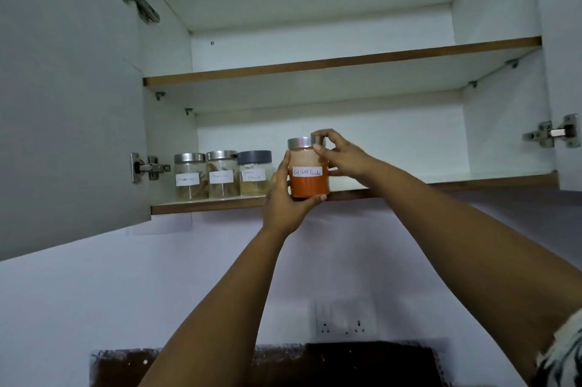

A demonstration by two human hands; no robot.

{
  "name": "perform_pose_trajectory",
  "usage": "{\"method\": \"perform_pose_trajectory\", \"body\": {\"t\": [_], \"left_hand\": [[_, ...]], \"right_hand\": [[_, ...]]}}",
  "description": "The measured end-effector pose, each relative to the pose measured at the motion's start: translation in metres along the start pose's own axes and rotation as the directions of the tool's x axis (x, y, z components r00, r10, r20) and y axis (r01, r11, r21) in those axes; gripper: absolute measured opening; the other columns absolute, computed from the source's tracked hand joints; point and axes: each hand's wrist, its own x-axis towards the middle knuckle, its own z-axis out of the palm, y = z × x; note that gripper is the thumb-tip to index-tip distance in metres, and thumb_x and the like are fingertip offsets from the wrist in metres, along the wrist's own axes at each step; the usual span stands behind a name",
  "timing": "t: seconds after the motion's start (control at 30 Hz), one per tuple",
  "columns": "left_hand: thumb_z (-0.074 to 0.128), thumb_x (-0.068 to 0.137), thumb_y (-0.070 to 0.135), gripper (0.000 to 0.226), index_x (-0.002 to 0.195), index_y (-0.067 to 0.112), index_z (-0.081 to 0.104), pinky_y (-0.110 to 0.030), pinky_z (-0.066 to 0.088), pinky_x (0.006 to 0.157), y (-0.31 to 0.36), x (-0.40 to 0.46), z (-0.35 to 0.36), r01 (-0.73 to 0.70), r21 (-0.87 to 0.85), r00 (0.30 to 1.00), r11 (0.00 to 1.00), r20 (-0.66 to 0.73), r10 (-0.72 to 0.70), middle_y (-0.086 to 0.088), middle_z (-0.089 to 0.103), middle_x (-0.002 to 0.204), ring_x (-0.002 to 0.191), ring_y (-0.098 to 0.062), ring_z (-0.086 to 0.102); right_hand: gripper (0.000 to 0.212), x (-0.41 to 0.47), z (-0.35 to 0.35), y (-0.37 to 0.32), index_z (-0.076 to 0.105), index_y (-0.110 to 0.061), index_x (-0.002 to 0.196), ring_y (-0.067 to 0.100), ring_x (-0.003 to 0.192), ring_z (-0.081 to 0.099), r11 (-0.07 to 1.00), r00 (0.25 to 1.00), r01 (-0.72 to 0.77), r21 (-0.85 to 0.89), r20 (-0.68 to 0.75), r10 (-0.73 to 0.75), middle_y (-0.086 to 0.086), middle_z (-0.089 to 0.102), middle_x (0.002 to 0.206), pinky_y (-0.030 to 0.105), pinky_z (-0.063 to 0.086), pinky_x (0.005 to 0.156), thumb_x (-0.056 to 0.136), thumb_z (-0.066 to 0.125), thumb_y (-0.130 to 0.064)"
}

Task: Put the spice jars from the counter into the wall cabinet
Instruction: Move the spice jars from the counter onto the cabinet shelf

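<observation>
**Three jars shelved, a fourth held at the lip of the shelf**

Three spice jars stand in a row at the left of the wall cabinet's bottom shelf (441,182): a steel-lidded jar (190,176), a second steel-lidded jar (223,174) touching it, and a grey-lidded jar (255,173) just beside that. The red chilli powder jar (308,170) is upright at the front edge of the same shelf, just right of the grey-lidded one, and both hands grasp it. The left hand (285,201) cups its lower body, fingers wrapped under and around the base. The right hand (341,157) pinches the steel lid from the right, with the thumb lower on the glass. Whether the base already rests on the board or hangs just in front of it cannot be told from this angle.

That uncertainty is the main risk. If the hands let go while the base only partly overlaps the shelf lip, the jar would likely tip forward and fall. The fingers under the base could also get in the way of seating it, so that it rocks when they slide out. A push to the left may knock the grey-lidded jar into its neighbours. Lifting by the lid alone seems unwise, since a loose lid could come away. With the arms stretched well overhead, fine control is probably weaker.
</observation>
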Motion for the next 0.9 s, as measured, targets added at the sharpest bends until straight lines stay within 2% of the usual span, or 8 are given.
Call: {"method": "perform_pose_trajectory", "body": {"t": [0.1,0.17,0.23,0.27,0.33,0.5,0.7,0.9], "left_hand": [[0.076,0.066,0.065,0.106,0.149,0.043,0.014,-0.049,0.047,0.1,-0.018,0.01,0.001,0.013,0.246,0.999,0.969,-0.054,0.001,0.006,0.046,0.14,0.123,-0.016,0.05],[0.063,0.077,0.067,0.086,0.148,0.038,0.024,-0.05,0.039,0.105,-0.032,0.006,0.001,-0.019,0.38,0.994,0.925,-0.091,0.058,0.003,0.048,0.133,0.122,-0.016,0.048],[0.053,0.089,0.061,0.064,0.142,0.028,0.041,-0.051,0.039,0.104,-0.056,-0.004,0.0,-0.15,0.528,0.969,0.836,-0.091,0.231,-0.002,0.052,0.122,0.116,-0.017,0.048],[0.05,0.09,0.061,0.06,0.139,0.025,0.046,-0.051,0.04,0.103,-0.067,-0.009,0.001,-0.226,0.602,0.947,0.766,-0.05,0.318,-0.003,0.053,0.118,0.114,-0.018,0.048],[0.049,0.086,0.069,0.067,0.136,0.024,0.05,-0.048,0.037,0.108,-0.084,-0.015,0.004,-0.281,0.684,0.921,0.673,-0.004,0.389,-0.005,0.053,0.12,0.117,-0.02,0.047],[0.05,0.072,0.083,0.086,0.133,0.022,0.046,-0.047,0.027,0.112,-0.096,-0.011,0.017,-0.255,0.755,0.908,0.604,-0.027,0.417,-0.007,0.049,0.127,0.122,-0.025,0.044],[0.052,0.07,0.082,0.083,0.126,0.021,0.044,-0.043,0.022,0.112,-0.11,-0.001,0.029,-0.242,0.765,0.86,0.597,-0.116,0.497,-0.007,0.046,0.126,0.12,-0.028,0.044],[0.057,0.069,0.079,0.081,0.123,0.021,0.043,-0.04,0.018,0.113,-0.118,0.006,0.034,-0.243,0.793,0.815,0.559,-0.146,0.561,-0.007,0.042,0.123,0.118,-0.028,0.043]], "right_hand": [[0.028,0.023,0.006,0.011,0.044,-0.035,0.126,0.024,0.102,0.06,0.999,0.999,-0.027,0.047,0.047,0.025,0.008,0.056,0.12,0.034,0.055,0.084,0.099,0.047,-0.041],[0.027,0.035,0.009,0.02,0.044,-0.036,0.125,0.024,0.103,0.06,0.996,0.997,-0.055,0.075,0.062,0.05,0.008,0.055,0.124,0.033,0.055,0.082,0.099,0.047,-0.042],[0.025,0.048,0.01,0.03,0.045,-0.038,0.124,0.024,0.104,0.059,0.991,0.995,-0.086,0.099,0.066,0.079,0.008,0.053,0.127,0.034,0.054,0.082,0.099,0.047,-0.042],[0.023,0.054,0.01,0.035,0.046,-0.038,0.123,0.024,0.103,0.059,0.989,0.994,-0.102,0.104,0.06,0.096,0.008,0.052,0.129,0.034,0.053,0.081,0.1,0.047,-0.041],[0.023,0.066,0.013,0.042,0.045,-0.04,0.122,0.025,0.106,0.058,0.987,0.991,-0.127,0.101,0.048,0.123,0.008,0.051,0.13,0.037,0.053,0.082,0.1,0.045,-0.042],[0.025,0.089,0.029,0.054,0.042,-0.041,0.126,0.027,0.112,0.052,0.985,0.988,-0.151,0.085,0.035,0.149,0.005,0.048,0.128,0.045,0.054,0.086,0.101,0.042,-0.043],[0.029,0.1,0.04,0.068,0.036,-0.048,0.129,0.025,0.116,0.05,0.988,0.994,-0.113,0.103,0.024,0.111,0.004,0.046,0.135,0.039,0.055,0.076,0.1,0.04,-0.047],[0.042,0.105,0.043,0.075,0.028,-0.05,0.14,0.03,0.127,0.047,0.997,0.997,-0.065,0.029,-0.028,0.065,0.008,0.042,0.145,0.044,0.056,0.081,0.099,0.037,-0.05]]}}
